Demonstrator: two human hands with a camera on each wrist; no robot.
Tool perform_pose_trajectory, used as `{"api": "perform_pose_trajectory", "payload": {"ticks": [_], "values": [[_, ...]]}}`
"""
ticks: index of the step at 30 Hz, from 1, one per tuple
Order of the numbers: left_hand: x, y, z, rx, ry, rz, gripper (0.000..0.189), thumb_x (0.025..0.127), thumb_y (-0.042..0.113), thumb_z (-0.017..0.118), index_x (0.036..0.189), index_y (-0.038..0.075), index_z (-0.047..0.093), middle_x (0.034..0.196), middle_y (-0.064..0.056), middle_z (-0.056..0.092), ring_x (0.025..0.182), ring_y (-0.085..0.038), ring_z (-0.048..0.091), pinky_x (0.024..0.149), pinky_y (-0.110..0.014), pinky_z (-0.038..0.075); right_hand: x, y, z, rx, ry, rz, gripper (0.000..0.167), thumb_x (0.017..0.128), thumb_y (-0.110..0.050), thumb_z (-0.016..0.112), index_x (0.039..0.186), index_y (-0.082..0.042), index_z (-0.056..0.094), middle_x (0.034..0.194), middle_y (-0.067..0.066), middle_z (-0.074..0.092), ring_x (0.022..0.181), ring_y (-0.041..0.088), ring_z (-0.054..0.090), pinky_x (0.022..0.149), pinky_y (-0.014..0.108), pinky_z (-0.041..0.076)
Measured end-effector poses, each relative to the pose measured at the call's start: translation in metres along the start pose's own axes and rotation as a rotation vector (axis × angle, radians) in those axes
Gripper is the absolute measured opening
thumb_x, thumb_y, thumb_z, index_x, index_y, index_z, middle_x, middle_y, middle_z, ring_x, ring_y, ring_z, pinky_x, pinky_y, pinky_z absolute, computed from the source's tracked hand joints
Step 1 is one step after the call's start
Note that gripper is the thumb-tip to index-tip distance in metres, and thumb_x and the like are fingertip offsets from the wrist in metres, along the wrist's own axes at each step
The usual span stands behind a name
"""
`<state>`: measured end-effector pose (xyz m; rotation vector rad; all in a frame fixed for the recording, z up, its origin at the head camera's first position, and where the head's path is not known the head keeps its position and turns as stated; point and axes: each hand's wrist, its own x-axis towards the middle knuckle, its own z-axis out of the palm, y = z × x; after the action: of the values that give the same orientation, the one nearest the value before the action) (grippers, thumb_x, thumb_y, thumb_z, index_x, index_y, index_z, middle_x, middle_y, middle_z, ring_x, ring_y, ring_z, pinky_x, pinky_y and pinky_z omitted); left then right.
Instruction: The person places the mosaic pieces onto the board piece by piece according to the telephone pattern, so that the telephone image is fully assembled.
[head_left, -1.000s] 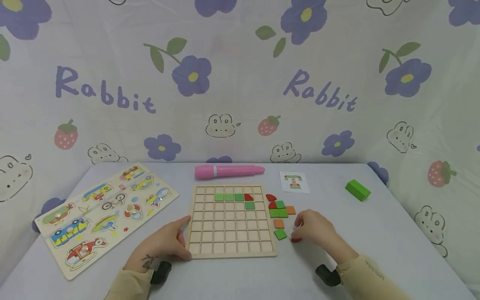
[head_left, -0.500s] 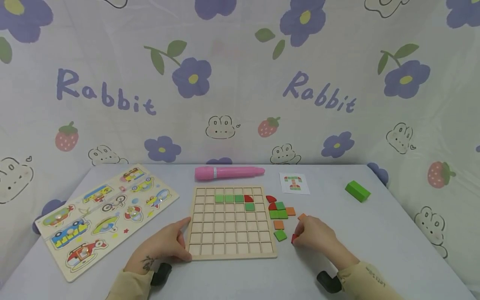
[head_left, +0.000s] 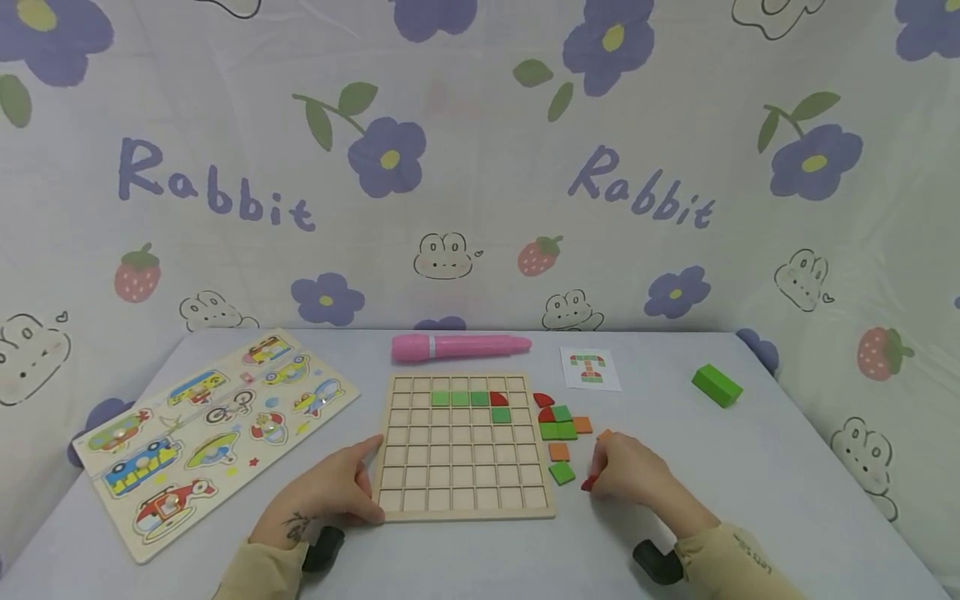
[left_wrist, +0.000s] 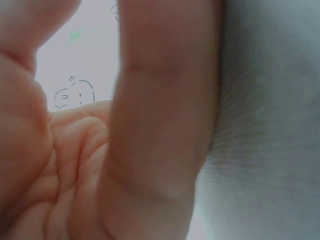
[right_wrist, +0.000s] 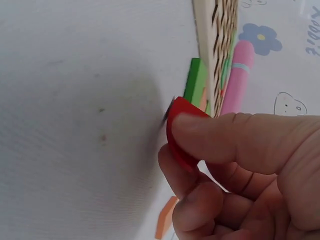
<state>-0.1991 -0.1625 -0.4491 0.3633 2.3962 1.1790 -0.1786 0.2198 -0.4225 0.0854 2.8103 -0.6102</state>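
Note:
My right hand [head_left: 632, 471] pinches a red quarter-circle tile [right_wrist: 182, 117] between thumb and fingers, to the right of the wooden grid board [head_left: 442, 515]. In the right wrist view the tile stands tilted, its lower part covered by the thumb. My left hand [head_left: 330, 485] rests at the board's left edge, thumb at the near corner. On the board, a row of green squares [head_left: 460, 399] ends in a red quarter-circle [head_left: 498, 400], with a green square [head_left: 500, 415] below it. Beside the board's right edge lie a green square [head_left: 562, 473] and an orange square [head_left: 558, 452].
More red, green and orange tiles [head_left: 558, 431] lie right of the board. A pattern card [head_left: 591, 369], a pink pen-shaped object [head_left: 461, 347] and a green block [head_left: 717, 385] are farther back. A vehicle puzzle board [head_left: 217, 433] lies on the left.
My right hand has lifted and tilted the red quarter-circle from the table between its fingertips. An orange square behind that hand has come into sight. The left hand stays at the board.

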Motion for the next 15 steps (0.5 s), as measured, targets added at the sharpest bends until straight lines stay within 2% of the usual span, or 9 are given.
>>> {"api": "perform_pose_trajectory", "payload": {"ticks": [4, 8, 15], "values": [[0.0, 0.001, 0.0, -0.008, -0.001, -0.003, 0.107, 0.057, 0.007, 0.083, 0.145, -0.001, 0.023, 0.064, -0.005, 0.055, 0.052, -0.013, 0.05, 0.049, -0.027, 0.041, 0.003, -0.005, -0.004, 0.048, 0.013, -0.025, 0.011, 0.072, -0.004, 0.07, 0.071, -0.009, 0.06, 0.072, 0.003, 0.055, 0.07, 0.019, 0.048, 0.058, 0.029, 0.042], [0.001, 0.001, -0.001, -0.018, -0.004, -0.004, 0.106, 0.057, 0.006, 0.083, 0.144, -0.001, 0.023, 0.064, -0.005, 0.055, 0.051, -0.012, 0.049, 0.049, -0.026, 0.041, 0.008, -0.012, -0.009, 0.145, 0.054, -0.078, 0.008, 0.074, -0.001, 0.065, 0.076, -0.007, 0.061, 0.074, 0.003, 0.055, 0.072, 0.018, 0.048, 0.059, 0.028, 0.042], [0.001, 0.001, -0.001, -0.029, -0.004, -0.011, 0.106, 0.057, 0.006, 0.083, 0.144, -0.001, 0.023, 0.064, -0.005, 0.055, 0.052, -0.012, 0.05, 0.049, -0.026, 0.041, 0.025, -0.04, -0.022, 0.327, 0.116, -0.134, 0.012, 0.08, -0.001, 0.06, 0.091, -0.003, 0.065, 0.083, 0.007, 0.06, 0.075, 0.018, 0.052, 0.062, 0.027, 0.045]]}}
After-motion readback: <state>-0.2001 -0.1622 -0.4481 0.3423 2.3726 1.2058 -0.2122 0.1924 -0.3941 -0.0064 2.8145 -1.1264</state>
